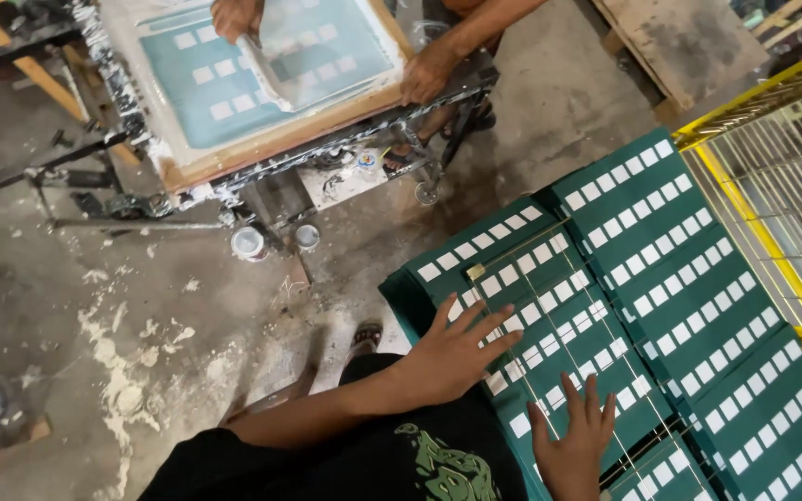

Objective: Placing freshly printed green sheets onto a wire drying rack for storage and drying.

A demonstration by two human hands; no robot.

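My left hand [459,348] lies flat, fingers spread, on a dark green printed sheet [549,297] with rows of white rectangles. My right hand [575,436] also rests flat, fingers apart, on the near part of that same sheet. The sheet sits on a wire rack, overlapping more green sheets [689,269] to the right. Neither hand grips anything.
Another person's hands [424,74] work a squeegee [266,70] on a wooden-framed printing screen [262,93] atop a metal stand at the top. Two small paint tins [250,243] stand on the stained concrete floor. A yellow wire rack [772,186] is at right, a wooden pallet [679,42] behind it.
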